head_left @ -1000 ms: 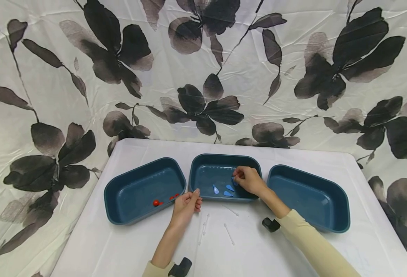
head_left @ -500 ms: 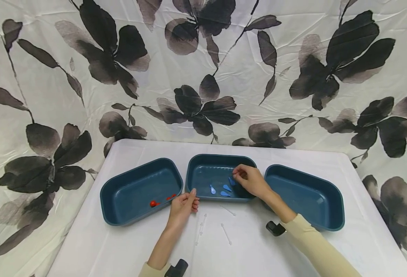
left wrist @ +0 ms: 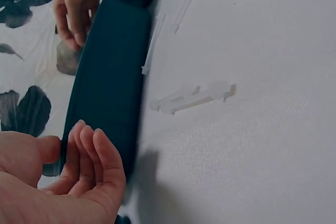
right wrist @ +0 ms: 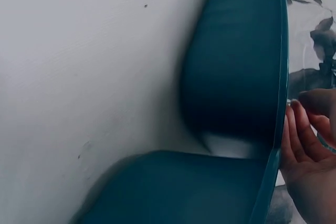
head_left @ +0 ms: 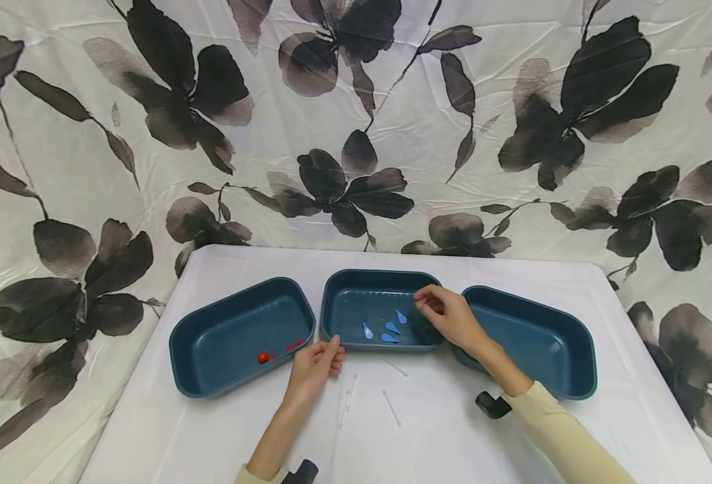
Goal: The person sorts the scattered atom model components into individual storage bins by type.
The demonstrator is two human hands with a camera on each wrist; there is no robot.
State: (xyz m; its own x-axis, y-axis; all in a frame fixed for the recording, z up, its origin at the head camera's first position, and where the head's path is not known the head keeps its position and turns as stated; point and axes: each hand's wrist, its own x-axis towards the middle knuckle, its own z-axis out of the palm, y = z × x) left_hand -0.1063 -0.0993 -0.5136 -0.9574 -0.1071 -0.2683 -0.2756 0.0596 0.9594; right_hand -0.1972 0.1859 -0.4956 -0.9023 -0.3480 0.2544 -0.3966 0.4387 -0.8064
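Note:
My left hand (head_left: 313, 370) is at the front left corner of the middle dark teal bin (head_left: 386, 348). In the left wrist view, the thumb lies inside its rim and the curled fingers (left wrist: 107, 153) outside, pinching the wall. My right hand (head_left: 449, 316) hovers over that bin's right side, fingers loosely bent and thumb near them, with nothing visible between them. Several small blue teardrop-shaped pieces (head_left: 392, 328) lie scattered on the bin's floor, left of the right hand. The right wrist view shows the right fingers (right wrist: 304, 135) just beyond the rim.
A left teal bin (head_left: 177, 363) contains a red ball (head_left: 263, 357) and small red pieces along its front wall. On the right stands another teal bin (head_left: 591, 376), partly behind the right forearm. Several thin clear sticks (head_left: 392, 408) lie on the white-covered table (head_left: 428, 444) in front.
My right hand has let go of a blue teardrop piece, which now lies in the middle bin, and has shifted slightly right. My left hand stays at the bin's corner. The head view has drifted.

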